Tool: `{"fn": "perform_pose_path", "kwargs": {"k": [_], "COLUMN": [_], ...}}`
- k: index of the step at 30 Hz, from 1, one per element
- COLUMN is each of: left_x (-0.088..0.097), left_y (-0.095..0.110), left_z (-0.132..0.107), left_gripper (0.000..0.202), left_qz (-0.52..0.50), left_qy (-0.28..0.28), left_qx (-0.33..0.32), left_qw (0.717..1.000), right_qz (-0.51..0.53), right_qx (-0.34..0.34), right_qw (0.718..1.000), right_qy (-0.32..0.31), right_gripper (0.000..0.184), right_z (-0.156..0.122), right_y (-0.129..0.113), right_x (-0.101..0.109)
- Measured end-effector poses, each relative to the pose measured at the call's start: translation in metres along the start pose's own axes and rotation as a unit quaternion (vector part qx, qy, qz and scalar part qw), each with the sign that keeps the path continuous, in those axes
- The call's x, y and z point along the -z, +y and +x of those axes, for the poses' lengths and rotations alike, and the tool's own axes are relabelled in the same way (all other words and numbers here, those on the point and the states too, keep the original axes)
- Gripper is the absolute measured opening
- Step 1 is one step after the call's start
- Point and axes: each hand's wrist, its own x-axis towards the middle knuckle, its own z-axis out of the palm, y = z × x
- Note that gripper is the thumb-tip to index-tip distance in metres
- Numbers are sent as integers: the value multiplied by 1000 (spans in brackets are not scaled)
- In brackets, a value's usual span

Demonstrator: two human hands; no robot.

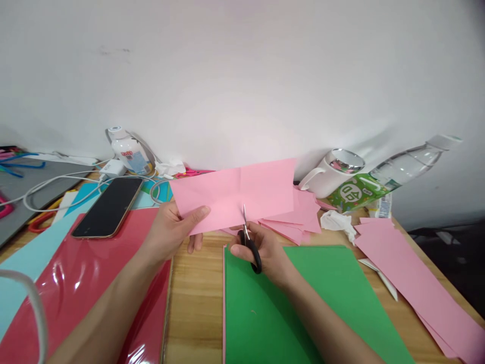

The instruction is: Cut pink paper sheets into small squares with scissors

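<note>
My left hand pinches the lower left edge of a pink paper sheet, holding it up above the wooden table. A crease runs down the sheet's middle. My right hand grips black-handled scissors, whose blades point up and bite into the sheet's bottom edge near that crease.
A green sheet lies under my right hand and red glossy paper under my left arm, with a black phone on it. Pink offcuts, a white mug, a plastic bottle, cables and a small bottle line the wall.
</note>
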Motion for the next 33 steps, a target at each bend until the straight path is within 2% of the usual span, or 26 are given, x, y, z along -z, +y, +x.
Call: {"fn": "perform_pose_path", "kwargs": {"k": [6, 22, 33], "left_x": [0, 1, 3], "left_y": [0, -3, -3], "left_z": [0, 0, 0], "left_gripper": [21, 24, 25], "left_qz": [5, -5, -2], "left_qy": [-19, -25, -27], "left_qx": [2, -1, -6], "left_qw": [1000, 1000, 1000], "right_qz": [-10, 21, -10], "right_qx": [-3, -6, -11], "right_qw": [1000, 1000, 1000], "right_qy": [2, 0, 12], "right_gripper": [40, 40, 36], "right_z": [-1, 0, 0], "right_y": [-6, 5, 6], "right_x": [-1, 1, 0]}}
